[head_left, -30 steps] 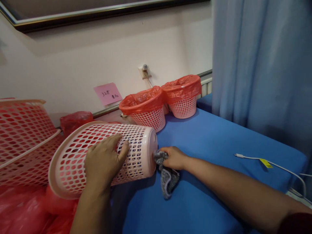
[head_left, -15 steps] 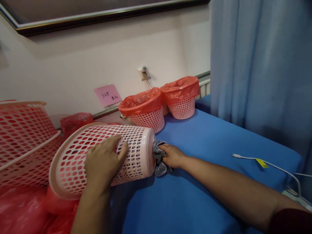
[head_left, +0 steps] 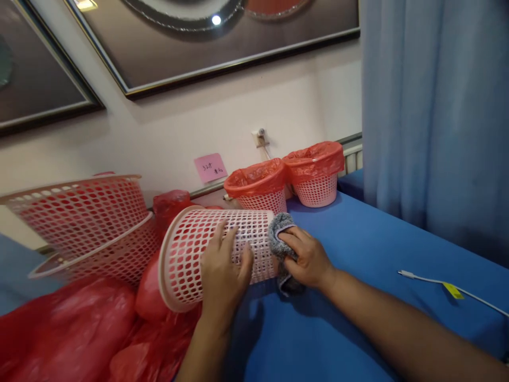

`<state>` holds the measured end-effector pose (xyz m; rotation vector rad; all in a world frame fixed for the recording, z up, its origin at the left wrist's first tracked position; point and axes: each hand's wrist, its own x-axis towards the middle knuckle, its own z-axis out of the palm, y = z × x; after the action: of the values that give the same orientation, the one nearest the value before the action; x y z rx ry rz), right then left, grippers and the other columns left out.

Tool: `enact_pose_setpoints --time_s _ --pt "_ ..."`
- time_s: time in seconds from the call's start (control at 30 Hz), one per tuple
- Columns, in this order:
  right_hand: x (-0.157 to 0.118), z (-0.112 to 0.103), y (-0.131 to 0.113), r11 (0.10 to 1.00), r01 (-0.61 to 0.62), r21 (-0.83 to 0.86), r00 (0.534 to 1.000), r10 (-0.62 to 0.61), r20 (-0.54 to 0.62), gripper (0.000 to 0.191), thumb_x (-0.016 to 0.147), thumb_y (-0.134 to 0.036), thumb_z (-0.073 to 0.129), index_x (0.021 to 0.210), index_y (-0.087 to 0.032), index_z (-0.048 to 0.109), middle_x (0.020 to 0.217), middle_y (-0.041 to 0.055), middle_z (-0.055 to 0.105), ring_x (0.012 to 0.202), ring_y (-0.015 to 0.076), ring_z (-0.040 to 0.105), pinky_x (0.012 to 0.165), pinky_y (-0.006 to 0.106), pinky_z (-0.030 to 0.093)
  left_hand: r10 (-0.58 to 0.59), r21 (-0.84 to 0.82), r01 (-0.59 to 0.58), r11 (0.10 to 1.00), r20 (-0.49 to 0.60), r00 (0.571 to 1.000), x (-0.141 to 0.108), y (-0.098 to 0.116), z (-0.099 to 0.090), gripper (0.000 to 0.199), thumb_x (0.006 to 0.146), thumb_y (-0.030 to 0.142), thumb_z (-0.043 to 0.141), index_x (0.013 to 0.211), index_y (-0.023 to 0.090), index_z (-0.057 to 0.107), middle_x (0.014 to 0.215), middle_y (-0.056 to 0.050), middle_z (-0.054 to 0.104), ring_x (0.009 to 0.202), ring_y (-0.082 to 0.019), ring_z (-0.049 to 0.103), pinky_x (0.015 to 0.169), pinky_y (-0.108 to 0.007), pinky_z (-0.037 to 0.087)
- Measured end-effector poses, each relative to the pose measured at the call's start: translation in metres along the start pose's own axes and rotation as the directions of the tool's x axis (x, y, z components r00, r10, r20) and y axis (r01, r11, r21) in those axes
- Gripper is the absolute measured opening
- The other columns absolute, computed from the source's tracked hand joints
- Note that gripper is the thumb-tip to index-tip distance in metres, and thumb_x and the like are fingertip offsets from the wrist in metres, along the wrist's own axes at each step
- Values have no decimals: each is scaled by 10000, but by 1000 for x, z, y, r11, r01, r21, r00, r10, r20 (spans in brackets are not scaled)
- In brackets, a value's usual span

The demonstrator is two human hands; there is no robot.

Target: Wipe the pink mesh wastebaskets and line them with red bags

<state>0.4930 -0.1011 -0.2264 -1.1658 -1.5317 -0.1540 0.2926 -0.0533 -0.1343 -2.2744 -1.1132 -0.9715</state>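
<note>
A pink perforated basket (head_left: 186,254) lies on its side over the blue surface (head_left: 342,329), its rim to the left and its base to the right. My left hand (head_left: 226,265) rests against the basket's side with the fingers spread. Bunched in my right hand (head_left: 308,257) is a grey cloth (head_left: 280,228), pressed against the right end of the basket at its base. Part of the cloth hangs below my right hand.
Two pink baskets with red liners (head_left: 256,180) (head_left: 316,164) stand by the wall. Stacked baskets (head_left: 91,223) and red plastic bags (head_left: 71,329) fill the left. A white cable (head_left: 425,279) lies right, near a blue curtain (head_left: 417,106).
The view has shifted, so most things appear further right and lower. My right hand and the cloth now cover more of the basket's base edge. My left hand stays on the basket's side.
</note>
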Motion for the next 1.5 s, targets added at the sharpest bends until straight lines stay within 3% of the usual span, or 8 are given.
enact_pose_setpoints --time_s 0.13,0.4,0.6,0.8,1.0,1.17,1.27,1.5 --pt "2 5 11 992 -88 -90 995 91 36 524 734 -69 580 1230 -202 690 1244 116 690 1143 302 657 1016 458 559 -270 -8 298 954 -446 853 -14 -41 -11 646 932 431 571 1502 133 513 1715 -227 308 1584 -405 318 1253 -637 282" --pt "-13 18 19 988 -129 -80 991 131 27 507 775 -127 563 1260 -213 687 1250 107 707 1129 290 696 985 437 588 -585 -293 528 797 -161 795 -33 -86 20 801 854 430 626 1530 32 464 1680 -302 343 1570 -459 319 1269 -661 251" --pt "-10 11 35 973 -221 -67 973 215 -89 475 801 -221 555 1252 -210 703 1307 107 710 1202 306 685 1046 473 557 -614 -421 526 739 -98 784 -53 -70 28 611 923 397 596 1460 107 555 1375 -225 704 1225 -370 719 1047 -542 585" --pt "-1 -15 57 932 -356 -70 894 318 -315 480 777 -363 581 1193 -187 742 1232 133 743 1149 335 695 1049 506 535 -40 -609 -40 792 -119 992 -95 8 30 676 958 211 608 1602 231 405 1139 -108 817 909 -266 823 786 -371 695" --pt "-1 -22 71 907 -421 -32 849 381 -365 516 740 -402 579 1172 -181 753 1247 140 743 1152 330 694 1074 493 515 342 -563 -445 697 -284 895 -111 35 14 828 854 172 690 1626 232 397 1105 -86 838 897 -277 826 751 -396 733" --pt "-4 -18 80 880 -474 -1 836 450 -314 550 716 -429 589 1173 -174 758 1240 144 745 1146 332 692 1068 490 511 -77 -377 -115 919 -457 886 -85 -19 19 789 883 136 670 1617 218 394 1550 -161 585 1441 -368 555 1167 -619 493" --pt "-6 -16 81 866 -500 28 824 485 -293 579 705 -444 591 1178 -158 761 1240 155 748 1144 336 696 1068 492 510 -449 -450 310 838 -246 859 -70 -61 35 763 909 317 676 1603 163 400 1649 -195 456 1544 -373 410 1271 -599 330" --pt "-3 -27 75 811 -575 108 752 576 -321 623 671 -450 671 1208 -147 766 1229 152 761 1142 373 695 1085 552 494 -503 -503 391 771 -104 858 -68 -82 52 245 924 331 605 1009 160 758 846 -37 756 726 -197 708 686 -304 585"
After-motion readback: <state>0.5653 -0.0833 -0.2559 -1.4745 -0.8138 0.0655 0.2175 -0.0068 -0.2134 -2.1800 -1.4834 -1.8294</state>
